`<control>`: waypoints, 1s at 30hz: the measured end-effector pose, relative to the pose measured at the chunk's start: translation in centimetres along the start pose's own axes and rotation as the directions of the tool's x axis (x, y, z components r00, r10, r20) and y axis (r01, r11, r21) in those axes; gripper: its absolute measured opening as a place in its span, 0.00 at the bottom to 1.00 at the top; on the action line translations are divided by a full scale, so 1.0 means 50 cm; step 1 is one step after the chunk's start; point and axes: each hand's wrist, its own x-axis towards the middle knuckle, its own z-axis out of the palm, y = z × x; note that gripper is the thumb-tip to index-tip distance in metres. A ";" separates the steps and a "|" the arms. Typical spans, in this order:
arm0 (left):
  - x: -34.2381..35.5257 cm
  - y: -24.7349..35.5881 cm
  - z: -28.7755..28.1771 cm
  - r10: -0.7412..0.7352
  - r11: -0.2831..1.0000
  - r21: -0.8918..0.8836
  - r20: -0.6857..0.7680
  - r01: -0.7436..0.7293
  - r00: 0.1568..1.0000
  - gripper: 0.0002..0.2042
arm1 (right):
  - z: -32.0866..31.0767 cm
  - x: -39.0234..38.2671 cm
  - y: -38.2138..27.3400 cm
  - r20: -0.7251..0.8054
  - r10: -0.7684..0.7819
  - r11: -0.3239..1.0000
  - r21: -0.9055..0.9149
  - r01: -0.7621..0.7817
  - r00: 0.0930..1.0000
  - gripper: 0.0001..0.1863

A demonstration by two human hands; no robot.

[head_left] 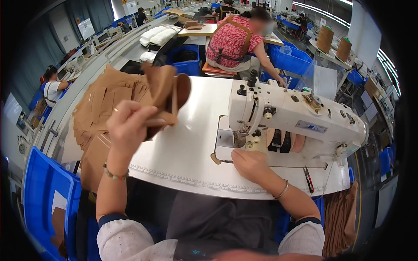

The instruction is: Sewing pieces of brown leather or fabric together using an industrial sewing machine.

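Note:
My left hand (129, 127) is closed on a brown fabric piece (162, 89), lifted above the left of the table. The piece is folded and curled, with part of it smeared by motion. Beside that hand spreads a pile of flat brown cut pieces (106, 102). A white sewing machine (300, 113) stands on the right of the white table (196, 143). My right hand (251, 165) rests at its needle plate, just below the presser foot (239, 140). Those fingers are pressed together, and whatever they pinch is too small to make out.
Thread snips (308, 180) lie right of my right forearm. A measuring tape (187, 182) runs along the near edge. A blue bin (48, 187) stands at left; brown fabric (342, 213) hangs at lower right. Ahead sits a co-worker (230, 41) in red. Thread cones (325, 39) stand behind the machine.

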 end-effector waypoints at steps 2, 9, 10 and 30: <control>-0.007 0.083 -0.028 0.108 0.993 -0.056 0.095 -0.103 0.990 0.15 | -0.034 0.006 -0.031 -0.085 0.035 0.997 0.076 -0.028 0.996 0.10; -0.072 0.231 -0.057 0.040 0.824 -0.377 0.783 0.423 0.620 0.22 | -0.068 -0.003 -0.089 0.075 0.257 0.941 0.209 -0.267 0.963 0.17; -0.073 0.224 -0.047 0.003 0.767 -0.421 0.757 0.484 0.653 0.22 | -0.064 -0.007 -0.087 0.100 0.266 0.938 0.203 -0.282 0.959 0.18; -0.150 0.121 0.061 -0.360 0.102 -0.579 0.736 0.809 0.573 0.01 | -0.063 0.036 -0.098 -0.010 0.371 0.869 0.357 -0.343 0.929 0.25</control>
